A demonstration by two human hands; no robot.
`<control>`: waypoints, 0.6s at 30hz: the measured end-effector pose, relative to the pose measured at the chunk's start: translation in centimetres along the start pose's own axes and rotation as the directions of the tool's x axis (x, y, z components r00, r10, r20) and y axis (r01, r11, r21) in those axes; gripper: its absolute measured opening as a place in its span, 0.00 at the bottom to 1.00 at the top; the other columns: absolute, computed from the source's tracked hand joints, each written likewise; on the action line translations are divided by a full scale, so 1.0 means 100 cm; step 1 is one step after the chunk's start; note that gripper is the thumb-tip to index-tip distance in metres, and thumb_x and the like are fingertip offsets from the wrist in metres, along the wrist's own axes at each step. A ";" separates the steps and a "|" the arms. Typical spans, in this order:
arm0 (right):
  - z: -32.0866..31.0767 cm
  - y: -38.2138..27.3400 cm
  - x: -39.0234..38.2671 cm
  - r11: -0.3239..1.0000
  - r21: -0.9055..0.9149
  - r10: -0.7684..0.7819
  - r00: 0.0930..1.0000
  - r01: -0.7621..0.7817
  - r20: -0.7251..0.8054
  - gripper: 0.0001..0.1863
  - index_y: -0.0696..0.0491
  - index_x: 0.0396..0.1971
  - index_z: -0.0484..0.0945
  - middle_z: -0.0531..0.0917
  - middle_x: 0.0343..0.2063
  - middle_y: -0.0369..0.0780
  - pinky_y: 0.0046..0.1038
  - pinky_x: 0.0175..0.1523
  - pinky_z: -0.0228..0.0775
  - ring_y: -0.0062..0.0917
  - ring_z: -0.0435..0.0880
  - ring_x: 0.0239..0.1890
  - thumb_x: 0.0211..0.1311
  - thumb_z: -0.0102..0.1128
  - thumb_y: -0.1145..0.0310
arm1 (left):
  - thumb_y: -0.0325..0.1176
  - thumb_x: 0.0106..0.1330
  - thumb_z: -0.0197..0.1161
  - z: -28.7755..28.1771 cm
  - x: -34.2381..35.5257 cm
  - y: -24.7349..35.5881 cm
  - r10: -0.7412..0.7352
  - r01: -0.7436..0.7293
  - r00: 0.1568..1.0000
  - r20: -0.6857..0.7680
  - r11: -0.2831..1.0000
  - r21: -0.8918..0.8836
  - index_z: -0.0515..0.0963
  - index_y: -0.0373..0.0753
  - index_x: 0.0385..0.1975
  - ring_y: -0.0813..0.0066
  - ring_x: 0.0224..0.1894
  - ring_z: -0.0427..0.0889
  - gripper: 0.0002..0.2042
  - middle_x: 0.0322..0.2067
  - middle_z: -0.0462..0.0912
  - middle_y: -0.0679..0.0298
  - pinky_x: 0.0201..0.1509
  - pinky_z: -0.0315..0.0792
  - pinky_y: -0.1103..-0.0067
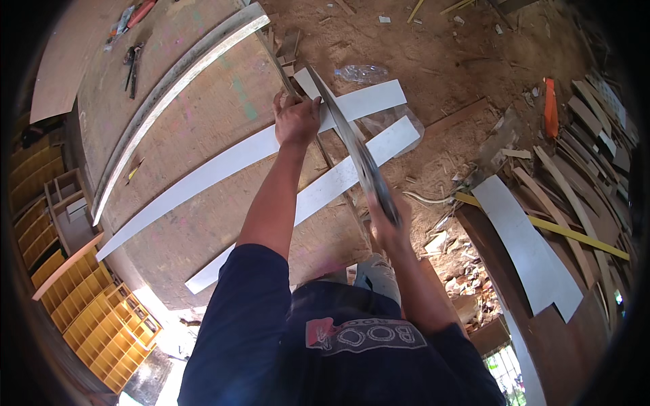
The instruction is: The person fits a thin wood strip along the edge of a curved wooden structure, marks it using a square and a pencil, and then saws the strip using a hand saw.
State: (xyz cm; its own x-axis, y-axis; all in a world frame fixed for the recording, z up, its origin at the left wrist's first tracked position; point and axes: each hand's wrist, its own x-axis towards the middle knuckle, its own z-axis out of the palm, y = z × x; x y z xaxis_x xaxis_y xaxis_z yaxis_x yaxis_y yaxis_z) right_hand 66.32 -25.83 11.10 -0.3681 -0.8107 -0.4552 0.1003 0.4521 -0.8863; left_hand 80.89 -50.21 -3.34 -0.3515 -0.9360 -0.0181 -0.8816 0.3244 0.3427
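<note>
My left hand (298, 122) is closed over a long white strip (203, 171), near the edge of a worn wooden worktable (250, 74). The strip lies across the table and its far right end juts past the edge. In my right hand (391, 227), partly blurred, is the handle of a handsaw (357, 145). Its long blade slants up and left across the strip, just right of my left hand. Nearer to me, a second white strip (328, 191) lies roughly parallel, also reaching beyond the table edge and passing under the saw.
A curved, pale-edged piece (179, 84) rests on the table's left part, near dark tools (132, 68). A plastic bottle (362, 73) and scraps litter the dirt floor. Offcuts (589, 162) and a white panel (528, 243) are piled right. Yellow compartmented shelving (101, 331) stands lower left.
</note>
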 end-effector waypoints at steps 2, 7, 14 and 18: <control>0.019 -0.009 0.044 0.994 0.100 0.038 0.999 -0.039 0.013 0.28 0.59 0.71 0.76 0.80 0.33 0.30 0.20 0.41 0.69 0.11 0.74 0.35 0.77 0.66 0.64 | 0.49 0.80 0.58 0.003 0.005 -0.002 0.025 -0.026 0.999 -0.029 1.000 -0.012 0.88 0.42 0.30 0.70 0.54 0.84 0.21 0.36 0.89 0.60 0.85 0.48 0.59; -0.009 -0.023 -0.022 0.995 -0.046 0.090 0.996 -0.090 0.011 0.28 0.62 0.71 0.75 0.83 0.38 0.34 0.22 0.48 0.74 0.15 0.79 0.40 0.77 0.65 0.64 | 0.49 0.80 0.58 0.007 -0.002 -0.013 -0.009 0.008 0.999 -0.036 1.000 -0.017 0.88 0.42 0.28 0.71 0.52 0.84 0.21 0.35 0.89 0.61 0.85 0.47 0.60; -0.043 -0.051 -0.081 0.993 -0.115 -0.029 0.996 0.039 0.088 0.32 0.64 0.74 0.70 0.85 0.59 0.49 0.31 0.65 0.74 0.28 0.83 0.62 0.78 0.62 0.63 | 0.46 0.79 0.60 -0.001 -0.001 -0.006 0.034 -0.032 0.998 -0.052 0.998 0.050 0.91 0.45 0.33 0.69 0.47 0.85 0.17 0.28 0.86 0.60 0.82 0.53 0.61; 0.007 -0.029 0.018 0.981 -0.161 0.122 0.991 -0.112 0.057 0.32 0.61 0.72 0.73 0.87 0.38 0.39 0.26 0.47 0.77 0.19 0.83 0.39 0.78 0.64 0.56 | 0.45 0.79 0.60 0.005 0.000 -0.003 0.067 -0.066 0.995 -0.070 0.998 0.022 0.91 0.46 0.33 0.69 0.46 0.85 0.17 0.28 0.86 0.61 0.82 0.54 0.61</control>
State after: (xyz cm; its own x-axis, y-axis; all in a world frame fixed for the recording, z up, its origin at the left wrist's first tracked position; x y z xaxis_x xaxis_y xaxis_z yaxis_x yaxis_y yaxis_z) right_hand 65.98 -28.86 12.78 -0.2995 -0.7694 -0.5642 -0.0095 0.5937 -0.8047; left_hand 81.00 -50.20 -3.88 -0.3869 -0.9194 0.0712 -0.8633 0.3883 0.3225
